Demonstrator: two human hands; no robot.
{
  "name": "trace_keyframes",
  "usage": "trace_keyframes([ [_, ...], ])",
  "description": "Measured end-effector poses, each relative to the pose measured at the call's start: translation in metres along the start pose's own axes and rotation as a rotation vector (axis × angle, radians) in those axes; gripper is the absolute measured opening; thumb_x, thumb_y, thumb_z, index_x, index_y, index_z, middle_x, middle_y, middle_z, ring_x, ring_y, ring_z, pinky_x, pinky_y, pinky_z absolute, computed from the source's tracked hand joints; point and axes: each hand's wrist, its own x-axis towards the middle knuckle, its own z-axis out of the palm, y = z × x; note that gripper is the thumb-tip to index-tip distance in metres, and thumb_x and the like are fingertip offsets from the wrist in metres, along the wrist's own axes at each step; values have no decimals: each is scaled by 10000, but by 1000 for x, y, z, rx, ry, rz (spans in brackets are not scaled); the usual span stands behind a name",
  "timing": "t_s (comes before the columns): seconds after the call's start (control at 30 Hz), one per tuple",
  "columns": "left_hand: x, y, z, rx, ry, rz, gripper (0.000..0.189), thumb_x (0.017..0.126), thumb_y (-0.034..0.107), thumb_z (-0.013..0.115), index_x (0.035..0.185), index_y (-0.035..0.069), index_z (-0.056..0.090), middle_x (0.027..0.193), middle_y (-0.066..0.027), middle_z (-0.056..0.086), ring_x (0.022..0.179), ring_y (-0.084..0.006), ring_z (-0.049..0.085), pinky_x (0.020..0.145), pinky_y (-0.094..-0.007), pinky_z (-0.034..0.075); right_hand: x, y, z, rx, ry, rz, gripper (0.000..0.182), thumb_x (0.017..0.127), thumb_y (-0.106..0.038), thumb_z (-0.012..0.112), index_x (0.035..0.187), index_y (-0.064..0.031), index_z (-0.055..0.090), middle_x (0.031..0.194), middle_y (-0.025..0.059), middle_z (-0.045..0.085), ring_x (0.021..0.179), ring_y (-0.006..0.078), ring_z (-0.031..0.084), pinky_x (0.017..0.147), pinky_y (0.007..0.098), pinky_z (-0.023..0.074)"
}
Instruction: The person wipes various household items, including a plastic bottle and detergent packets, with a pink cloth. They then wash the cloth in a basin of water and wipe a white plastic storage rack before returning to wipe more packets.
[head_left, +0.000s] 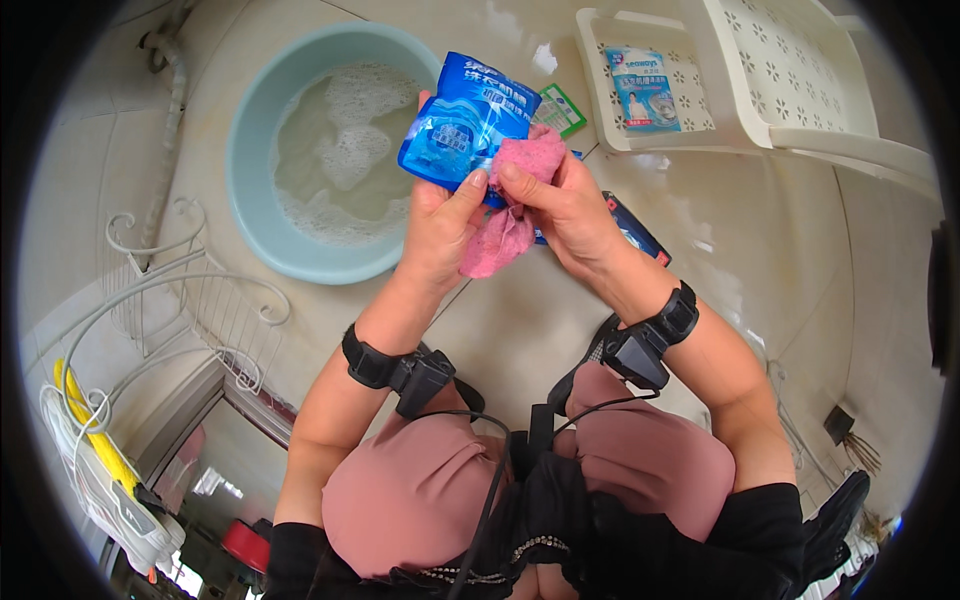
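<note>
My left hand (444, 232) grips a glossy blue packet of washing-machine cleaner (469, 120) by its lower edge, thumb in front. Bunched in my right hand (574, 210) is a pink cloth (529, 157), pressed near the packet's lower right corner. A loose end of the cloth hangs below, between my two hands. Left of the packet stands a round light-blue plastic basin (259, 232) of cloudy, foamy water (330, 157); the packet overlaps its right rim from my viewpoint. Behind my right hand, partly hidden, a dark blue packet (637, 232) lies on the floor.
A green-and-white packet (559, 111) lies on the tiled floor (712, 225). A white plastic rack (757, 112) at upper right holds another cleaner packet (643, 90). On the left are a white wire rack (232, 330), a shoe (112, 480) and a grey hose (166, 127).
</note>
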Motion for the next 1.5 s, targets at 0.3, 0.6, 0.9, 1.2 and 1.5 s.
trace_keyframes([
  [0.3, -9, -6, -6, -6, 10, -148, 540, 913, 25, 545, 1393, 126, 319, 1238, -64, 528, 1051, -175, 566, 902, -352, 484, 34, -31, -11, 171, 27, -114, 197, 826, -81, 703, 952, -46, 555, 863, 35, 601, 766, 109, 570, 716, 247, 465],
  [0.6, -38, -13, -14, 172, -107, -318, 639, 887, 59, 592, 1440, 109, 277, 1265, -66, 528, 1085, -173, 568, 855, -337, 521, 76, -71, -49, 61, 46, -280, 403, 814, -39, 685, 1168, 11, 497, 1019, 115, 621, 945, 188, 626, 808, 335, 535],
  [0.9, -25, 3, -44, 32, -187, -436, 822, 831, 19, 605, 1500, 130, 140, 1361, -122, 457, 1191, -255, 520, 957, -393, 463, 58, -81, -47, 84, -272, 60, 436, 928, -316, 560, 1257, -34, 519, 1175, 76, 608, 1080, 179, 575, 985, 332, 431],
  [1.2, -4, 24, -60, -277, -519, -601, 791, 850, 286, 682, 1444, -4, 248, 1356, -155, 466, 1215, -228, 497, 1046, -399, 375, 51, -51, -19, -900, -205, -362, 351, 830, -311, 693, 1071, -73, 601, 930, 89, 671, 844, 220, 639, 764, 324, 504],
  [1.5, 1, 5, -10, 297, -156, -529, 405, 856, 226, 703, 1179, 29, 560, 1067, -69, 648, 950, -156, 636, 822, -326, 535, 59, -41, -22, -791, 114, -543, 312, 859, -278, 664, 1042, -35, 599, 919, 112, 688, 800, 231, 672, 728, 334, 519],
])
